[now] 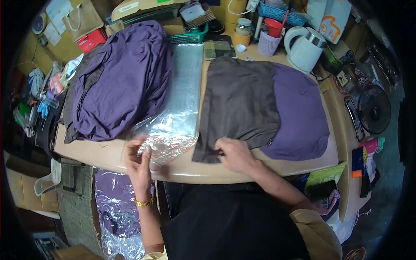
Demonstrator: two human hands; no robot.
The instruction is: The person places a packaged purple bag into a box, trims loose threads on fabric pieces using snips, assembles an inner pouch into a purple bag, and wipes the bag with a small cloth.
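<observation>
Head view: the brown-and-purple cloth lies on the table, its near left corner gripped in the curled fingers of the right hand. Left of this cloth are clear plastic bags, the left hand at their crinkled near end, its blurred grip indeterminable, and, farther left, a bunched purple cloth.

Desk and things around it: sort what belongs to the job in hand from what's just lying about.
Job:
- clear plastic bags, by the left hand
- folded cloth, under the right hand
- purple cloth pile, probably

Lying about:
- kettle
- jar
- fan
</observation>
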